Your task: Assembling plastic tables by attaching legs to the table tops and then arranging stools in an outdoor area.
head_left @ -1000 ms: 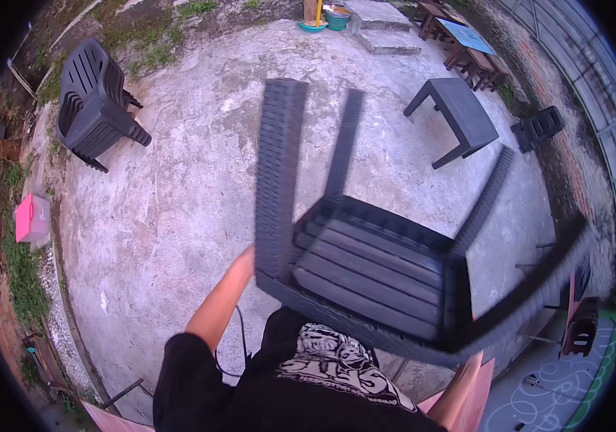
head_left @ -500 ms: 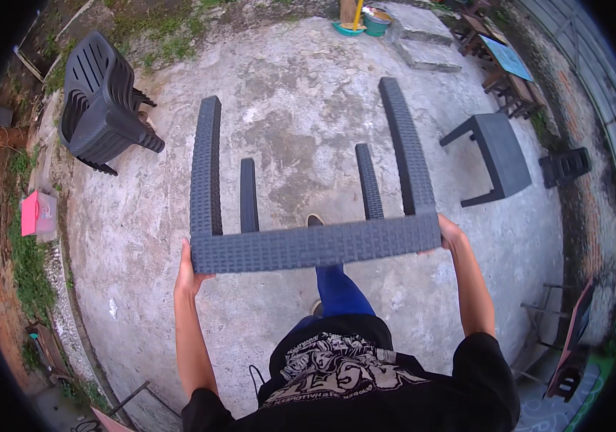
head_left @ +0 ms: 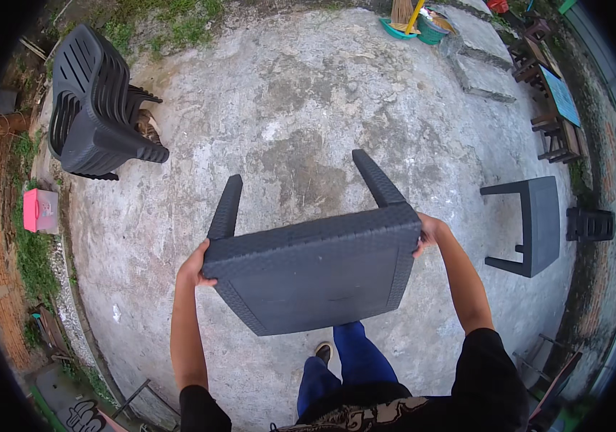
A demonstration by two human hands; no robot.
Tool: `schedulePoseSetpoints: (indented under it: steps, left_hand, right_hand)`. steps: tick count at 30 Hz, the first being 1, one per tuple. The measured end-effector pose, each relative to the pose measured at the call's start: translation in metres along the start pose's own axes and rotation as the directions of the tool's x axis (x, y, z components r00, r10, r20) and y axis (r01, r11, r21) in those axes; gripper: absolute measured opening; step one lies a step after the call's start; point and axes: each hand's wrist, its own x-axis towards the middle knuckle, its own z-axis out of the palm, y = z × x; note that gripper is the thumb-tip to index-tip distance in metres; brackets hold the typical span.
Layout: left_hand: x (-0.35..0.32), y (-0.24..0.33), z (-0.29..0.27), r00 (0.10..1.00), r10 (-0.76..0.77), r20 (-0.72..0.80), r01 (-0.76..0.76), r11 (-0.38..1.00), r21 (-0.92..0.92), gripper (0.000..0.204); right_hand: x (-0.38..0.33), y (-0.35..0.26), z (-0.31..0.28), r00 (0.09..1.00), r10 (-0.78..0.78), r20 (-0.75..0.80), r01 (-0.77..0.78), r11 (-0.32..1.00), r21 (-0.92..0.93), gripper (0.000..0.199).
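I hold a dark grey woven-pattern plastic table (head_left: 315,270) in front of me above the concrete ground, its top turned toward me and its legs pointing away. My left hand (head_left: 194,265) grips the left edge of the tabletop. My right hand (head_left: 426,232) grips the right edge. Two of the legs show beyond the far edge; the others are hidden behind the top. My blue-trousered leg and shoe (head_left: 324,353) appear below the table.
A stack of dark grey plastic chairs (head_left: 95,108) stands at the upper left. A second grey table (head_left: 534,223) stands at the right, with a small dark item (head_left: 590,225) beyond it. A pink box (head_left: 40,210) lies at the left edge. Buckets and a broom (head_left: 416,18) sit far ahead.
The table has turned from upside down with legs stretched far ahead to its top facing me. Both hands stay on its edges and I have stepped forward.
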Motion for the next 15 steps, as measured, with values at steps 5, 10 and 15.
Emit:
schedulePoseSetpoints:
  steps: [5,10,15]
  left_hand:
    - [0.107,0.053,0.03,0.975,-0.188,-0.115,0.192,0.981,0.02,0.067]
    - [0.164,0.049,-0.059,0.991,-0.12,0.06,0.122,0.992,-0.023,0.075]
    - [0.174,0.03,0.063,0.961,0.242,-0.135,-0.243,0.97,0.013,0.094]
  right_hand:
    - [0.076,-0.042,-0.041,0.994,-0.083,-0.074,0.086,0.995,0.043,0.09]
    - [0.13,-0.07,-0.049,0.99,-0.13,0.048,0.126,0.988,0.085,0.099]
    - [0.165,-0.017,-0.032,0.824,-0.526,-0.21,0.523,0.849,-0.071,0.095]
